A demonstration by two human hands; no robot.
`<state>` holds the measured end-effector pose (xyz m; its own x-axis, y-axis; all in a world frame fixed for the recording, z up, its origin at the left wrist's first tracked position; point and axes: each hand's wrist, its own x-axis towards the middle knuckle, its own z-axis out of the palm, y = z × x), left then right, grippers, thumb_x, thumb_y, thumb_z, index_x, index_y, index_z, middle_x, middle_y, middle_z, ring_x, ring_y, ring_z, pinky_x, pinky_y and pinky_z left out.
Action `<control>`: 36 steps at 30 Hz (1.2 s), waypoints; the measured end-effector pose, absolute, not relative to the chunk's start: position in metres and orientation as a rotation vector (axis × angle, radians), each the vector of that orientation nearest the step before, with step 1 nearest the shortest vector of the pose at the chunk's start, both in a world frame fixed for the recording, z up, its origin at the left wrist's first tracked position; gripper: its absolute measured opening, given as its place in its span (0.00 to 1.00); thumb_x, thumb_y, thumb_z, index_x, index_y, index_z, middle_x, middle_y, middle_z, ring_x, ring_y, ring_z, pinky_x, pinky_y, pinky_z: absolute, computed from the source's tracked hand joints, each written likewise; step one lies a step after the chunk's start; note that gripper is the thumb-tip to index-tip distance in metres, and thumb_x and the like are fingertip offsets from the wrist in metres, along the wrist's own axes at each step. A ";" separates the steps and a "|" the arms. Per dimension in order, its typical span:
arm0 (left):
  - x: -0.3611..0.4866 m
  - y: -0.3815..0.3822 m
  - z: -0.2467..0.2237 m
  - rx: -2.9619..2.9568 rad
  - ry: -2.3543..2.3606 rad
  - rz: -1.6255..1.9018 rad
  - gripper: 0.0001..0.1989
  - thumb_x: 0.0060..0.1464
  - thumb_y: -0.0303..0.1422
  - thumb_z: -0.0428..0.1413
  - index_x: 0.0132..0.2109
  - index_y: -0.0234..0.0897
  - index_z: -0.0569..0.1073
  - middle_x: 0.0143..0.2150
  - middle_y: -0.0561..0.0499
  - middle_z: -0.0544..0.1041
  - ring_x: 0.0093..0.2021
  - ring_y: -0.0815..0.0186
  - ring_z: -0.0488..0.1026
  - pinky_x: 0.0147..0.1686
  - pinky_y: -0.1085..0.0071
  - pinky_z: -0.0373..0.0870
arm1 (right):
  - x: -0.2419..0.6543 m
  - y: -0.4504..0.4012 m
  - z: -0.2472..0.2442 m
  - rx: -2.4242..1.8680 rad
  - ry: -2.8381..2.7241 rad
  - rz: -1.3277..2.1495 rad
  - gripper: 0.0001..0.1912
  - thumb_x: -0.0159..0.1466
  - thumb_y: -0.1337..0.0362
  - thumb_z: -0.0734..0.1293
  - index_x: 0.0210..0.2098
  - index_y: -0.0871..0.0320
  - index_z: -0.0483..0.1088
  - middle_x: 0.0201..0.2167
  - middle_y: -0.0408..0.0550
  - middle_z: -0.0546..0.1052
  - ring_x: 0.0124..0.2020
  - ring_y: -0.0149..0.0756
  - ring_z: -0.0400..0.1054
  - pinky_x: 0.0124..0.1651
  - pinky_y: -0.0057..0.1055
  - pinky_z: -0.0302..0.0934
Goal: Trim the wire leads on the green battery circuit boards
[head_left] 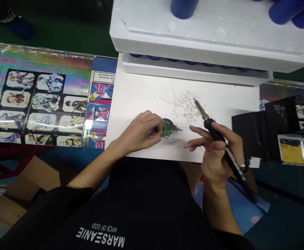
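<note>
Black shirt [102,215] fills my lower view. Left fingers [153,121] pinch the small circuit board [167,130] at its rim on the white sheet [133,100]; it seems light, fragile, best held by edge. Right fingers [216,147] clamp the soldering iron [213,128].

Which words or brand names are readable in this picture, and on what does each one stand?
Black shirt: "MARSEANIE", upside down.
Same shirt, above it: "HYCB OF GOD", small, uncertain.
Printed holographic sheet: "GEEKBAR", small.
Warning box on that sheet: "tive chemical.", cut off.
Other sheet print and any markings on the green circuit board: too small to read.
</note>
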<state>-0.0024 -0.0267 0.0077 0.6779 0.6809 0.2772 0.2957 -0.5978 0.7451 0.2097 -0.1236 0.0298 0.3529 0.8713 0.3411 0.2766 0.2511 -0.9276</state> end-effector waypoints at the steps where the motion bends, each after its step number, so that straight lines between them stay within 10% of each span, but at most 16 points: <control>1: -0.003 -0.027 0.008 2.208 0.749 0.719 0.04 0.63 0.25 0.55 0.39 0.39 0.70 0.42 0.48 0.81 0.43 0.60 0.73 0.46 0.62 0.70 | 0.203 -0.123 0.029 -1.314 -1.188 0.584 0.12 0.77 0.57 0.63 0.55 0.52 0.72 0.43 0.50 0.86 0.28 0.39 0.82 0.25 0.34 0.71; 7: -0.003 -0.027 0.008 2.210 0.750 0.714 0.03 0.64 0.27 0.55 0.39 0.40 0.70 0.41 0.49 0.80 0.42 0.61 0.73 0.47 0.62 0.70 | 0.178 -0.117 0.014 -1.442 -1.429 0.449 0.10 0.69 0.68 0.72 0.49 0.51 0.73 0.45 0.49 0.84 0.44 0.42 0.80 0.49 0.44 0.76; 36: -0.016 -0.013 0.008 2.234 0.542 0.593 0.05 0.71 0.32 0.55 0.47 0.39 0.76 0.52 0.43 0.79 0.54 0.57 0.72 0.54 0.60 0.70 | 0.196 -0.112 -0.001 -1.342 -1.775 0.435 0.20 0.69 0.71 0.71 0.57 0.48 0.69 0.46 0.48 0.82 0.49 0.46 0.76 0.53 0.48 0.73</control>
